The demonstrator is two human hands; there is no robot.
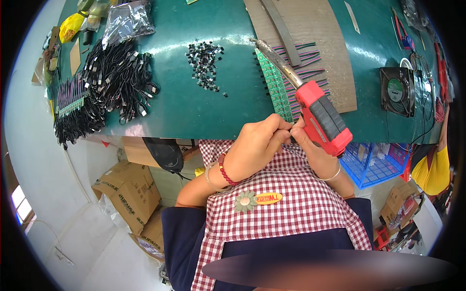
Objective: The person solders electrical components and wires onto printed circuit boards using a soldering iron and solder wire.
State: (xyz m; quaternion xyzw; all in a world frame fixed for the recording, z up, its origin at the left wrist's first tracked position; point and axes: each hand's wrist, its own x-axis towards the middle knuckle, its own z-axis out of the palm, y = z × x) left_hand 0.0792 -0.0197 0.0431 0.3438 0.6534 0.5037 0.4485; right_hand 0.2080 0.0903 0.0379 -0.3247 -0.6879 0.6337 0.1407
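Note:
My right hand (313, 151) holds a red-and-black soldering gun (324, 118), its long metal barrel pointing up and away to the left. The tip is above the far end of a green circuit board panel (274, 85). My left hand (262, 144) is closed in a pinch, its fingertips meeting my right thumb and finger at the table's front edge. Whatever small thing sits between the fingertips is too hidden to name. Striped multicoloured wires (310, 73) stick out to the right of the panel, and small black parts line its left side.
A metal bar (281, 31) lies across the wires on a brown board (342, 72). Small black connectors (205, 65) are heaped mid-table on the green surface. Bundled black cables (119, 80) lie left. A fan (397, 91) stands right, a blue crate (376, 165) below.

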